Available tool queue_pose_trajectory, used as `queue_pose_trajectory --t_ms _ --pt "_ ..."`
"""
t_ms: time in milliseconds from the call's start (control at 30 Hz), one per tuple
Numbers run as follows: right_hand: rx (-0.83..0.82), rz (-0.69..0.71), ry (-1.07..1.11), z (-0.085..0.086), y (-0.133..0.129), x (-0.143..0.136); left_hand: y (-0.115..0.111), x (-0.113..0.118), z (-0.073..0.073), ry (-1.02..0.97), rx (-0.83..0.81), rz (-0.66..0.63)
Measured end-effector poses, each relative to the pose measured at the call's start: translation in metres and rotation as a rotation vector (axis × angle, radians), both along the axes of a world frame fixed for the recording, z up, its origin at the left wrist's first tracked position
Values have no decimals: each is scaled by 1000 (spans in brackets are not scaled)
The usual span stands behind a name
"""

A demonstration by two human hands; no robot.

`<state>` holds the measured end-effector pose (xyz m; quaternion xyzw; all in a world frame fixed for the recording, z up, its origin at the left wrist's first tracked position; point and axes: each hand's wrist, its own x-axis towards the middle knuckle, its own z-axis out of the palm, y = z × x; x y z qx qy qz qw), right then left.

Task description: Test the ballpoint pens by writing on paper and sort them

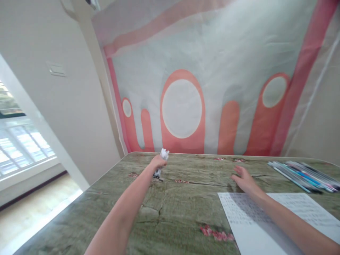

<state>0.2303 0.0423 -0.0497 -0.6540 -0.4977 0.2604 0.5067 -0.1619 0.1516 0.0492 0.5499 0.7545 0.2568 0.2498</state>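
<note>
Near right on the wood-patterned table (183, 212) lies a handwritten sheet (247, 216), crossed by the right arm, whose hand (244, 180) hovers beyond it, fingers loosely parted and empty. Farther off, toward the left, the left arm reaches out and its hand (158, 162) grips a small white-and-dark object (164, 153) around the middle, probably light and best held there; its softness cannot be told.

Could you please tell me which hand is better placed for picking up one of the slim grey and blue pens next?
Probably the right hand: it is open and nearer the slim pens. The left hand is farther away, gripping a small, blurred white object.
</note>
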Motion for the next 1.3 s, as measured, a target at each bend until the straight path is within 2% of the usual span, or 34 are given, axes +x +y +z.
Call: queue_pose_trajectory --t_ms 100,167,233,333,567,833,1000,1200,1300 --pt "9 25 -45 -13 6 4 4 -69 9 254 -23 85" --pt "29 43 -74 -20 9 6 4 -102 9 378 -45 133" --pt "42 52 -94 -25 11 7 5 -122 5 470 -62 161" --pt "42 47 -96 -26 10 7 11 -135 -5 557 -76 175" --pt "21 42 -105 -22 6 6 22 -137 -25 661 -63 200" --pt "10 54 -124 -25 9 9 7 -121 -42 751 7 171" --pt "23 63 -143 -22 6 8 -1 -112 -47 755 43 146" --pt "19 73 -174 -22 6 8 -6 -102 -52 771 44 222" --pt "15 77 -181 -25 8 10 -6 -98 -50 743 23 246"
